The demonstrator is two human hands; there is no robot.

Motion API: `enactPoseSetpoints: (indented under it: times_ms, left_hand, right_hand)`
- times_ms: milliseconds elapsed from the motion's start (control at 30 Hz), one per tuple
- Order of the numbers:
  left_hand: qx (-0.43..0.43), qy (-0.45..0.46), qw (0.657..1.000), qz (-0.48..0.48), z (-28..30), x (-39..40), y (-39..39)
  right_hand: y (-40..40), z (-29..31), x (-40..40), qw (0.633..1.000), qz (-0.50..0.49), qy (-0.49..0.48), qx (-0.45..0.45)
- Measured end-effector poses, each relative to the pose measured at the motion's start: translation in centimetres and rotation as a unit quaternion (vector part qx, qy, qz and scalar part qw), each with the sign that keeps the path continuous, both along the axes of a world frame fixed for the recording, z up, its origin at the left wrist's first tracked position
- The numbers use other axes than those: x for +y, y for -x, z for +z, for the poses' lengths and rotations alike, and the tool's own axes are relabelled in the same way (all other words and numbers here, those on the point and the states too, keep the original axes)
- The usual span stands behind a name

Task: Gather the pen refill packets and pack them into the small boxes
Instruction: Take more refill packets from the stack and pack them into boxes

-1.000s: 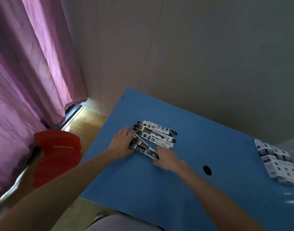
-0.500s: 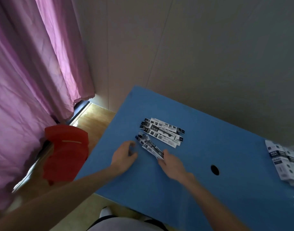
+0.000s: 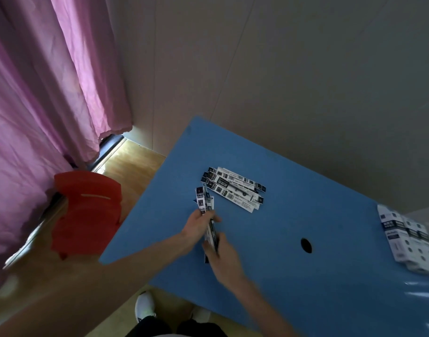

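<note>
Several long black-and-white pen refill packets (image 3: 235, 188) lie in a loose pile on the blue table (image 3: 293, 215). A small bundle of refill packets (image 3: 203, 203) stands lifted off the table, held between both hands. My left hand (image 3: 197, 226) grips the bundle near its middle. My right hand (image 3: 223, 256) closes on its lower end. White small boxes (image 3: 408, 237) with dark print sit in a row at the table's right edge, far from both hands.
A round cable hole (image 3: 306, 245) opens in the table to the right of my hands. A red plastic chair (image 3: 84, 212) stands left of the table by the pink curtain (image 3: 38, 93). The wall (image 3: 281, 69) runs close behind the table.
Both hands have picked the near packets up from the table and drawn them toward me; the bundle now stands nearly upright between the hands. The far pile has stayed put.
</note>
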State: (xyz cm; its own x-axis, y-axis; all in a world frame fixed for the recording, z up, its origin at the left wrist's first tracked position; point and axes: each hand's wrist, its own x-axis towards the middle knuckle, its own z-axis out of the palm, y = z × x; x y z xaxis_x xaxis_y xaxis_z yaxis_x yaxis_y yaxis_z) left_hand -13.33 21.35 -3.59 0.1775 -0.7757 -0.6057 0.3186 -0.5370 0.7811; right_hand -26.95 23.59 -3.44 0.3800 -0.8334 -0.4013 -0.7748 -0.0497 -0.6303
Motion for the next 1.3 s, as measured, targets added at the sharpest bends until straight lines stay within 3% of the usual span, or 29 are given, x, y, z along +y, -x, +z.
enactPoseSetpoints:
  times_ms: [200,300,567,800,1000,1300]
  left_hand:
    - [0.105,0.020,0.993,0.057,-0.2,-0.7,0.6]
    - [0.139,0.005,0.989,0.039,0.2,-0.7,1.0]
    - [0.084,0.011,0.984,-0.154,2.7,-0.4,7.2]
    - [-0.023,0.056,0.943,-0.327,5.4,0.1,18.5]
    - [-0.064,0.070,0.913,-0.396,6.1,0.4,28.6]
    - [-0.036,0.064,0.895,-0.439,8.1,0.6,42.3]
  right_hand:
    - [1.9,0.5,-0.2,0.996,-0.071,0.000,-0.060]
    - [5.5,0.7,-0.5,0.983,-0.137,0.011,-0.122]
    - [14.9,3.7,-3.7,0.951,-0.216,0.012,-0.223]
    - [24.7,7.0,-3.2,0.925,-0.236,0.007,-0.298]
    - [35.1,7.0,-0.7,0.909,-0.285,0.056,-0.299]
    - [48.5,8.1,2.1,0.872,-0.373,0.062,-0.311]
